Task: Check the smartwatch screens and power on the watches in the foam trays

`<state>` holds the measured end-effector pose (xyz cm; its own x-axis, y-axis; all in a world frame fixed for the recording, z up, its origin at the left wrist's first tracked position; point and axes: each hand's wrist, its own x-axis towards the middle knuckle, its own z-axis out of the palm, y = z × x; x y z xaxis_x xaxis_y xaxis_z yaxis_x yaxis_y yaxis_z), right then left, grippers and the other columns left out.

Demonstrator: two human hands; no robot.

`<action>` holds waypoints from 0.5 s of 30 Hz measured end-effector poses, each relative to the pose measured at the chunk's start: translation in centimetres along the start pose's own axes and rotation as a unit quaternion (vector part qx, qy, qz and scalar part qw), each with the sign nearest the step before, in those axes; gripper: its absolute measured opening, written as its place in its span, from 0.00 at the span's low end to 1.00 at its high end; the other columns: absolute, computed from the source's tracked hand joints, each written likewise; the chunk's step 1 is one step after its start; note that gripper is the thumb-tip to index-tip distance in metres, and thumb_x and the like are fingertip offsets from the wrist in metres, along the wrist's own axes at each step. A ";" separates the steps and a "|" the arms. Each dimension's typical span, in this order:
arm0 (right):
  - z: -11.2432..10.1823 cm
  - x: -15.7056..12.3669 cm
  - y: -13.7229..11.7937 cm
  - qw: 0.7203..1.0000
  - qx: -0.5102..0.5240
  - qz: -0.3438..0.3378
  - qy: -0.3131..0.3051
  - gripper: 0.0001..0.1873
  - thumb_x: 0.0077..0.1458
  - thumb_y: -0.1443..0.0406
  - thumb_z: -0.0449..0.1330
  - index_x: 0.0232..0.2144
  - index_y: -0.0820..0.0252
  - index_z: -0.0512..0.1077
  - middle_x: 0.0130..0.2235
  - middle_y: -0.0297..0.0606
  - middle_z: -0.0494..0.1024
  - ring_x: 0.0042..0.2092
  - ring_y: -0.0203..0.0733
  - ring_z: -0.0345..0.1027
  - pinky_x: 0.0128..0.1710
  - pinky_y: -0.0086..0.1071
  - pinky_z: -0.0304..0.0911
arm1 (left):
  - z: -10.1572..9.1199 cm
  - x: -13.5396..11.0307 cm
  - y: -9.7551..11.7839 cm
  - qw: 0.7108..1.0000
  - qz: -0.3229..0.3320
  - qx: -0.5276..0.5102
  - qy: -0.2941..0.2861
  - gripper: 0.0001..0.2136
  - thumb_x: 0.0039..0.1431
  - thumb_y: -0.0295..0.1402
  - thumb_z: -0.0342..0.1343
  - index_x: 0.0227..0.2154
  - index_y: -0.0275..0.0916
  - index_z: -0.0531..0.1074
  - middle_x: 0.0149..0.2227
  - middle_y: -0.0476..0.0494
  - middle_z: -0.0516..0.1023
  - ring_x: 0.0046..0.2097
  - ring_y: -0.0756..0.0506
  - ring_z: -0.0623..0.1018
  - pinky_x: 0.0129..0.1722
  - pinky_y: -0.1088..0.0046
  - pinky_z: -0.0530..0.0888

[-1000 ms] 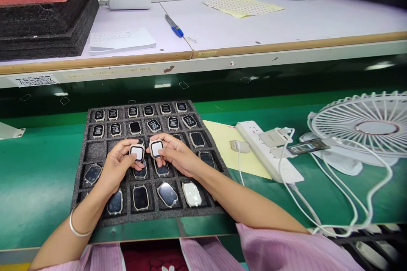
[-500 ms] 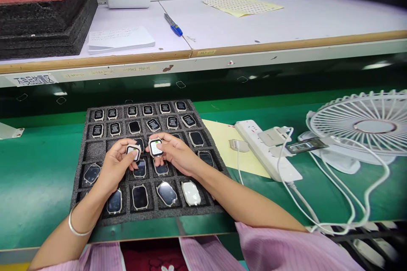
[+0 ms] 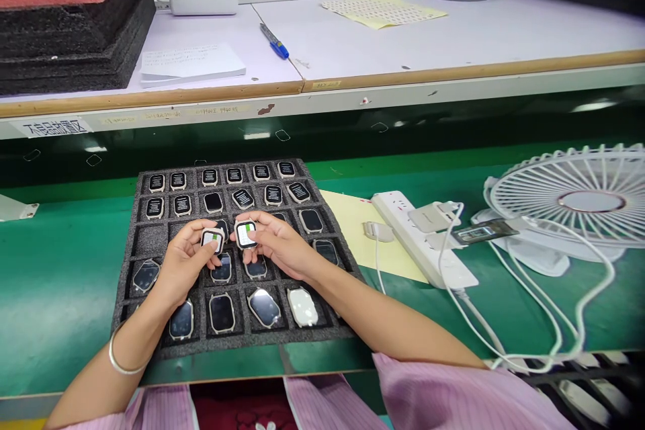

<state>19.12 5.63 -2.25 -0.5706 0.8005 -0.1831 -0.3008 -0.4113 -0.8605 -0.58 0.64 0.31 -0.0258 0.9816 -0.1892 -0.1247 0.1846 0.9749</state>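
Mid-frame, your left fingers (image 3: 203, 255) pinch a watch (image 3: 212, 240), your right fingers (image 3: 266, 240) a second watch (image 3: 244, 234); white a second ago, both screens (image 3: 242, 236) now show green, suggesting they respond.

Watch tray (image 3: 151, 240): rough matt foam; smartwatch screens (image 3: 243, 234): smooth, glossy; table (image 3: 75, 282): glossy; bangle (image 3: 111, 357): polished, metallic.

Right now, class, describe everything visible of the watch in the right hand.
The watch is a rounded rectangle with a pale, metal-looking case and a black border around its lit screen, mainly white with a green patch. No strap shows. The right hand holds it over the dark foam tray, face toward the camera, thumb overlapping its right side. Its back is hidden.
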 end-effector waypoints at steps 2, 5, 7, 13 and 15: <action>0.0 0.0 0.0 1.000 -0.001 0.000 0.000 0.18 0.54 0.65 0.66 0.47 0.59 0.68 0.40 0.41 0.82 0.26 0.36 0.76 0.26 0.27 0.66 | 0.0 0.0 -0.1 1.000 -0.001 -0.001 0.001 0.19 0.50 0.36 0.68 0.44 0.38 0.72 0.35 0.49 0.79 0.24 0.53 0.77 0.24 0.79 0.72; 0.0 -0.1 0.0 1.000 -0.002 -0.003 -0.001 0.19 0.54 0.66 0.66 0.47 0.59 0.68 0.40 0.40 0.82 0.26 0.36 0.76 0.26 0.27 0.66 | -0.1 0.1 -0.2 1.000 -0.002 -0.002 0.000 0.19 0.50 0.35 0.68 0.44 0.38 0.72 0.36 0.48 0.79 0.25 0.53 0.77 0.25 0.78 0.73; 0.0 -0.1 0.0 1.000 -0.004 -0.007 -0.002 0.19 0.53 0.66 0.67 0.47 0.59 0.68 0.40 0.40 0.82 0.27 0.35 0.76 0.26 0.27 0.66 | -0.1 0.1 -0.2 1.000 0.000 -0.004 -0.002 0.20 0.50 0.35 0.67 0.45 0.38 0.72 0.36 0.48 0.79 0.25 0.53 0.77 0.25 0.78 0.73; 0.1 0.0 0.0 1.000 -0.006 -0.016 -0.004 0.21 0.52 0.66 0.68 0.47 0.58 0.68 0.40 0.38 0.82 0.28 0.36 0.76 0.27 0.27 0.67 | -0.1 0.0 -0.2 1.000 -0.001 -0.014 -0.007 0.21 0.49 0.32 0.67 0.46 0.38 0.72 0.37 0.48 0.79 0.26 0.52 0.78 0.27 0.78 0.75; 0.1 -0.1 -0.1 1.000 -0.006 -0.017 -0.005 0.21 0.52 0.67 0.68 0.48 0.58 0.68 0.40 0.38 0.81 0.29 0.35 0.76 0.27 0.27 0.68 | 0.0 0.1 -0.2 1.000 -0.001 -0.015 -0.007 0.21 0.48 0.32 0.68 0.46 0.38 0.71 0.37 0.48 0.79 0.27 0.52 0.78 0.27 0.77 0.76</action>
<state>19.07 5.56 -2.11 -0.5685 0.8091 -0.1489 -0.3102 -0.3785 -0.8721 -0.61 0.66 0.13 -0.0121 0.9819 -0.1891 -0.1546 0.1850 0.9705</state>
